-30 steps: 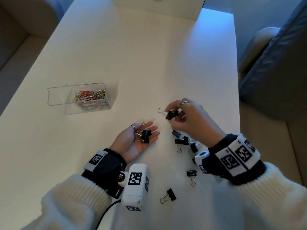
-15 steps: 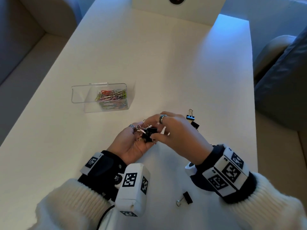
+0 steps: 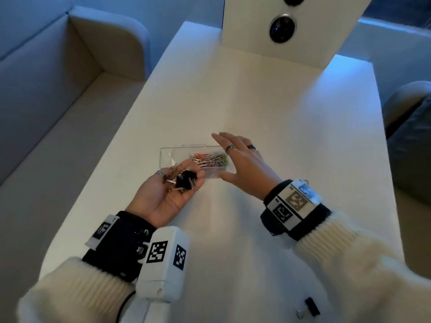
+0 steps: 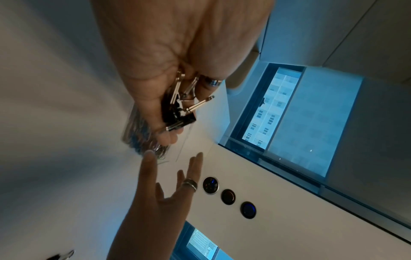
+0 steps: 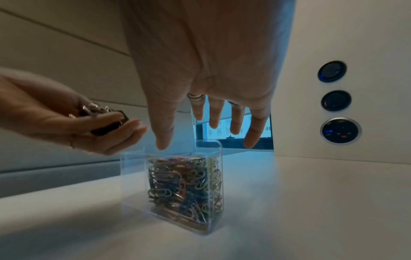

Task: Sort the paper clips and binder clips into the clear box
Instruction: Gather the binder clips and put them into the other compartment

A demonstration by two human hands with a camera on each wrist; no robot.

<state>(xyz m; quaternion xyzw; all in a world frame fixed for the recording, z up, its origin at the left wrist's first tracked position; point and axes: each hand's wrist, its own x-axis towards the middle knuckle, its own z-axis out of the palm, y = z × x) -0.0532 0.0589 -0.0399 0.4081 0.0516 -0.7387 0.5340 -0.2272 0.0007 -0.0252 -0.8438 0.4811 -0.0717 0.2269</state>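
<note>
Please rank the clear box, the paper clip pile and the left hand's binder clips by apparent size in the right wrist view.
1. clear box
2. paper clip pile, filling one compartment
3. binder clips, partly hidden in the left hand, so unsure

binder clip (image 3: pixel 311 307) partly behind sleeve, clear box (image 4: pixel 142 133) blurred

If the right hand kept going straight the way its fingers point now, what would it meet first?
Probably the clear box: the right hand is open with fingers spread just above its rim, over the paper clips. Depth is hard to judge.
</note>
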